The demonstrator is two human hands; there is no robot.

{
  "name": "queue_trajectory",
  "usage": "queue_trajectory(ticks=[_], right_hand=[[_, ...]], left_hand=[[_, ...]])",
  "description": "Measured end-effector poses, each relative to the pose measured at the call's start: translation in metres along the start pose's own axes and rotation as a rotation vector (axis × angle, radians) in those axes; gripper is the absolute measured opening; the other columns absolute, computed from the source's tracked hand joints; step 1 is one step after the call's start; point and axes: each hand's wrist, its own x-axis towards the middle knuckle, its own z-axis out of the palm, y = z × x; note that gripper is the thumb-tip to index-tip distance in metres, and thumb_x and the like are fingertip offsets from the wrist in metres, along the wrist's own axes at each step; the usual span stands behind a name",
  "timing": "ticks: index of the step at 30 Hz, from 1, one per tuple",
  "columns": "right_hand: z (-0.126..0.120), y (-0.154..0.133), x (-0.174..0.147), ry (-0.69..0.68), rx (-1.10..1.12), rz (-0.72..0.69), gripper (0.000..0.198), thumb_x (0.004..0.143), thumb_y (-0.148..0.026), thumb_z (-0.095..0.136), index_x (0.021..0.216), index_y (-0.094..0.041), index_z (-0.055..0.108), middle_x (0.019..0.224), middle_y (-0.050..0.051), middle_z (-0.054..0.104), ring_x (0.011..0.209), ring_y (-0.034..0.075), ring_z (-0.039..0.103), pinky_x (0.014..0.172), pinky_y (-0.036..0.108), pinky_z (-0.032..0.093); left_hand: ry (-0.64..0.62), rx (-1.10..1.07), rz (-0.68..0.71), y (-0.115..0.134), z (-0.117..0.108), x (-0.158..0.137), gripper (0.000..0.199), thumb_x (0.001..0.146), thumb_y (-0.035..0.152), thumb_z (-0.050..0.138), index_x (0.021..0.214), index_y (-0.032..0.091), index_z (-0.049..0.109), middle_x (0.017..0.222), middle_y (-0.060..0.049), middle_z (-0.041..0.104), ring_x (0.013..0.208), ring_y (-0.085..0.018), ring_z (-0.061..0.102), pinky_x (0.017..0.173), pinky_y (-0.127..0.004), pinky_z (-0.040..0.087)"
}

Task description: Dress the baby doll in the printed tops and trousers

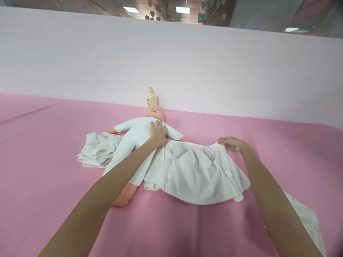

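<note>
A white cloth (197,173) with a small label near its right side is stretched between my two hands, its lower part spread in folds on the pink surface. My left hand (158,133) is closed at the upper left corner of this cloth, over the doll's chest; its fingertips are partly hidden. At the upper right corner, my right hand (231,143) pinches the edge between thumb and fingers. Left of the cloth lies a baby doll (140,129) on its back, dressed in a white long-sleeved suit. My left forearm crosses in front of the doll's legs.
A pump bottle (152,99) stands behind the doll's head, against the white wall (176,62). Folded printed cloths (98,150) are stacked left of the doll. Another printed cloth (307,218) lies beyond my right forearm. Pink covering (32,181) spreads under everything.
</note>
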Motion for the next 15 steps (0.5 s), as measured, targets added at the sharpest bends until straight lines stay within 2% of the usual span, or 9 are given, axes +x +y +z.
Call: queue_trajectory(ticks=[1, 3, 5, 6, 8, 10, 11, 13, 15], right_hand=[[0.002, -0.005, 0.004, 0.025, -0.006, 0.018, 0.035, 0.063, -0.014, 0.075, 0.097, -0.015, 0.068, 0.098, 0.011, 0.07, 0.088, 0.02, 0.066, 0.078, 0.029, 0.055], [0.015, -0.019, 0.01, 0.178, -0.092, -0.066, 0.041, 0.062, -0.012, 0.075, 0.102, -0.013, 0.066, 0.107, 0.013, 0.068, 0.097, 0.022, 0.064, 0.087, 0.034, 0.052], [0.046, -0.035, 0.013, 0.328, -0.198, -0.27, 0.039, 0.064, -0.009, 0.071, 0.102, -0.012, 0.066, 0.113, 0.014, 0.065, 0.104, 0.024, 0.061, 0.095, 0.038, 0.047], [0.069, -0.044, 0.012, 0.305, -0.195, -0.335, 0.035, 0.068, -0.009, 0.067, 0.103, -0.013, 0.066, 0.114, 0.012, 0.065, 0.106, 0.022, 0.06, 0.098, 0.036, 0.045], [0.123, -0.06, 0.005, 0.147, -0.164, -0.415, 0.022, 0.074, -0.015, 0.065, 0.096, -0.018, 0.068, 0.099, 0.004, 0.07, 0.092, 0.016, 0.065, 0.089, 0.029, 0.05], [0.182, -0.075, -0.008, -0.314, -0.034, -0.412, 0.018, 0.079, -0.029, 0.064, 0.089, -0.015, 0.068, 0.088, 0.005, 0.071, 0.082, 0.017, 0.066, 0.081, 0.031, 0.054], [0.208, -0.083, -0.014, -0.48, -0.003, -0.381, 0.023, 0.079, -0.035, 0.065, 0.088, -0.014, 0.067, 0.084, 0.006, 0.071, 0.08, 0.018, 0.066, 0.078, 0.033, 0.055], [0.248, -0.099, -0.027, -0.474, 0.013, -0.387, 0.029, 0.076, -0.042, 0.068, 0.09, -0.016, 0.066, 0.084, 0.004, 0.07, 0.079, 0.019, 0.066, 0.076, 0.035, 0.055], [0.266, -0.114, -0.036, -0.36, 0.019, -0.44, 0.035, 0.075, -0.044, 0.07, 0.095, -0.016, 0.066, 0.09, 0.004, 0.07, 0.084, 0.018, 0.066, 0.081, 0.036, 0.053]], left_hand=[[0.017, -0.052, -0.035, -0.008, -0.002, 0.002, 0.039, 0.079, 0.026, 0.059, 0.115, 0.012, 0.062, 0.126, -0.018, 0.05, 0.118, -0.033, 0.041, 0.098, -0.046, 0.031], [0.043, -0.196, -0.138, -0.031, -0.003, 0.005, 0.051, 0.077, 0.039, 0.062, 0.122, 0.016, 0.056, 0.129, -0.017, 0.049, 0.119, -0.034, 0.042, 0.097, -0.046, 0.035], [0.016, -0.331, -0.275, -0.059, 0.0, 0.006, 0.06, 0.08, 0.051, 0.055, 0.128, 0.015, 0.05, 0.131, -0.019, 0.048, 0.122, -0.036, 0.042, 0.096, -0.047, 0.037], [-0.014, -0.386, -0.345, -0.072, 0.003, 0.006, 0.064, 0.082, 0.055, 0.05, 0.131, 0.014, 0.048, 0.132, -0.02, 0.047, 0.124, -0.037, 0.041, 0.097, -0.048, 0.037], [-0.097, -0.5, -0.46, -0.095, 0.01, 0.005, 0.076, 0.083, 0.064, 0.042, 0.137, 0.012, 0.041, 0.138, -0.023, 0.044, 0.126, -0.039, 0.042, 0.097, -0.049, 0.037], [-0.179, -0.607, -0.548, -0.107, 0.014, 0.002, 0.09, 0.079, 0.074, 0.038, 0.141, 0.009, 0.036, 0.142, -0.025, 0.039, 0.126, -0.041, 0.043, 0.098, -0.05, 0.038], [-0.214, -0.657, -0.563, -0.11, 0.013, 0.001, 0.093, 0.077, 0.077, 0.039, 0.141, 0.009, 0.036, 0.142, -0.024, 0.04, 0.125, -0.041, 0.044, 0.097, -0.049, 0.039], [-0.253, -0.715, -0.54, -0.11, 0.007, -0.001, 0.09, 0.076, 0.077, 0.041, 0.137, 0.01, 0.043, 0.14, -0.022, 0.045, 0.125, -0.039, 0.046, 0.098, -0.048, 0.039], [-0.234, -0.708, -0.495, -0.107, -0.003, -0.001, 0.086, 0.077, 0.075, 0.043, 0.133, 0.009, 0.047, 0.133, -0.022, 0.051, 0.122, -0.038, 0.049, 0.096, -0.047, 0.041]])
